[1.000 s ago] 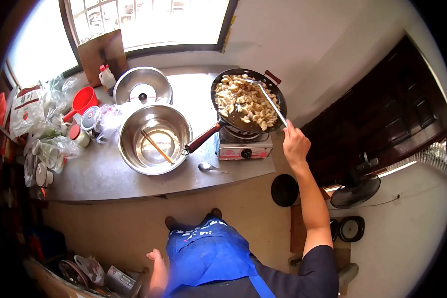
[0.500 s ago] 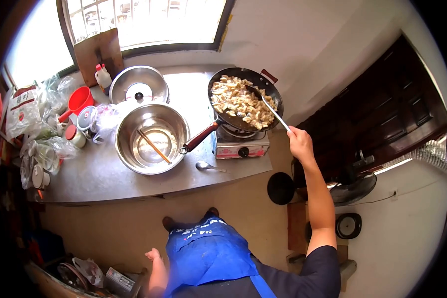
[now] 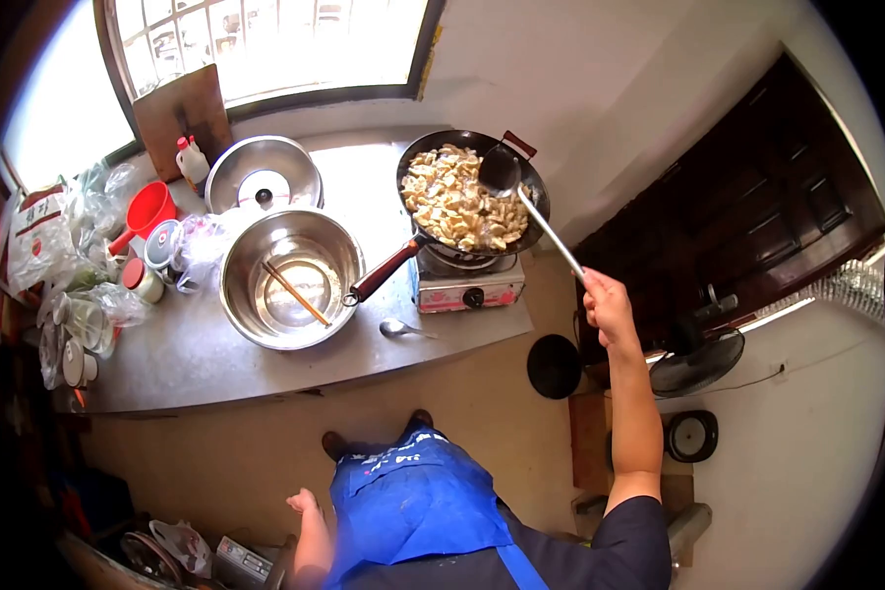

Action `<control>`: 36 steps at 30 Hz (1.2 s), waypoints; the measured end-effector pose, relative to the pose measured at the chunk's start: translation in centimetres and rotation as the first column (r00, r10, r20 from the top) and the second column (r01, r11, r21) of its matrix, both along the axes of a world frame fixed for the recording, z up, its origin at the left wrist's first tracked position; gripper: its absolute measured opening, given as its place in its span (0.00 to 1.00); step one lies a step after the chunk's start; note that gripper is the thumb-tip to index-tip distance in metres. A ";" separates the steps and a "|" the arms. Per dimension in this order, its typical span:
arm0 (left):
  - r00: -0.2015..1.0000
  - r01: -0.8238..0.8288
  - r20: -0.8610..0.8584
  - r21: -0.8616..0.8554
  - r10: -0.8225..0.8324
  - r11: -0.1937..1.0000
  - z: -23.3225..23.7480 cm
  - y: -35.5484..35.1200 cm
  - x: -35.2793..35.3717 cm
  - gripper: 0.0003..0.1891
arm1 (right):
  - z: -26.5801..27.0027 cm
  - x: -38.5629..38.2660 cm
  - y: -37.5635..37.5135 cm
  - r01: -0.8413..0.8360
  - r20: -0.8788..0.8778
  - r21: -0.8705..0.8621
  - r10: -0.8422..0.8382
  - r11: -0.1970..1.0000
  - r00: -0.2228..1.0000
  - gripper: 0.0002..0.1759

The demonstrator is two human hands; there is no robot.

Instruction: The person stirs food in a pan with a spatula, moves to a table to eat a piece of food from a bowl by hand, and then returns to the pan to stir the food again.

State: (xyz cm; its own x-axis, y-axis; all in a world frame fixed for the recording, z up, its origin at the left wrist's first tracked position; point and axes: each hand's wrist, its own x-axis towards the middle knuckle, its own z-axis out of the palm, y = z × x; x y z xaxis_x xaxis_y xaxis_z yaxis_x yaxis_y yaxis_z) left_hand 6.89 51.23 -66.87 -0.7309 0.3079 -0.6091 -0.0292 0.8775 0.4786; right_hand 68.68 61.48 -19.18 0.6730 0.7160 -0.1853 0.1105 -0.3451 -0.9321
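My right hand [image 3: 608, 307] is closed round the handle of a long metal spatula [image 3: 553, 232]. The spatula's dark blade is lifted over the right part of a wok [image 3: 539, 221]. Pale, browned pieces of food [image 3: 457, 197] fill much of the wok, which sits on a portable gas stove [image 3: 470, 293]. The wok's long wooden handle points toward a large steel basin [image 3: 349, 261], where a pair of chopsticks [image 3: 297, 293] lies. My left hand [image 3: 303, 501] hangs low beside the blue apron, away from the counter; its fingers are too small to read.
A spoon [image 3: 403, 329] lies on the steel counter [image 3: 197, 369]. Behind the basin is a round metal lid [image 3: 295, 162]. Farther left are a red ladle [image 3: 149, 208], jars and plastic bags. A cutting board [image 3: 182, 116] leans by the window, and a fan [image 3: 698, 364] stands at the right.
The spatula's blade has come up out of the food and its dark face now shows. My right hand has moved slightly down and right. The view has shifted a little.
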 end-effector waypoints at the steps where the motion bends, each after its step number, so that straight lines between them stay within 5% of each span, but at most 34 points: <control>1: 1.000 0.003 -0.003 0.003 -0.003 1.000 0.2 0.2 0.0 0.27 | 0.0 0.4 0.5 0.012 0.144 0.036 -0.017 0.999 0.989 0.18; 3: 1.000 0.006 -0.018 -0.025 -0.006 1.000 0.7 0.4 0.1 0.27 | -1.2 2.7 1.8 0.017 0.493 -0.012 -0.009 1.000 0.870 0.18; 4: 1.000 0.008 -0.021 -0.023 -0.008 1.000 -0.4 0.2 -0.3 0.27 | -1.5 3.3 2.7 0.012 0.724 0.011 -0.016 1.000 0.689 0.18; 6: 0.987 -0.006 -0.159 0.001 0.006 1.000 -1.7 0.0 -0.3 0.23 | -1.1 4.4 4.1 0.017 0.756 -0.013 -0.002 1.000 0.655 0.18; 11: 0.977 -0.133 -0.152 0.110 0.148 0.985 -0.8 -1.4 0.7 0.22 | -1.2 8.0 7.6 -0.013 0.806 -0.115 0.101 0.993 0.584 0.18; 13: 0.966 -0.176 -0.169 0.114 0.194 0.978 0.6 -2.3 0.9 0.22 | -4.2 11.1 9.0 -0.112 0.847 0.004 0.056 0.994 0.528 0.17; 15: 0.995 -0.088 -0.038 0.082 0.091 0.993 1.6 -3.5 0.8 0.26 | -4.3 11.1 10.0 -0.098 0.223 -0.120 0.123 0.988 0.967 0.16; 16: 0.995 -0.093 -0.040 0.082 0.097 0.992 1.4 -3.9 0.8 0.26 | -4.6 9.6 10.4 -0.002 0.004 -0.037 0.002 0.999 1.000 0.14; 17: 0.992 -0.114 -0.054 0.059 0.117 0.992 1.2 -4.5 1.0 0.26 | -4.9 9.4 10.6 -0.007 0.003 -0.037 0.008 0.999 1.000 0.14; 19: 0.987 -0.141 -0.068 0.036 0.144 0.989 0.9 -5.3 1.1 0.26 | -5.4 8.6 11.2 -0.103 -0.394 -0.052 0.074 0.993 0.916 0.14; 22: 0.970 -0.088 -0.225 0.030 0.092 0.996 1.3 -6.3 1.8 0.24 | -5.9 6.4 11.3 -0.099 -0.448 -0.068 0.058 0.993 0.892 0.14; 36: 0.988 -0.150 -0.048 -0.024 0.149 0.988 -0.8 -3.9 -1.7 0.27 | -2.3 -1.4 4.9 -0.068 -0.223 0.065 0.081 0.996 0.971 0.19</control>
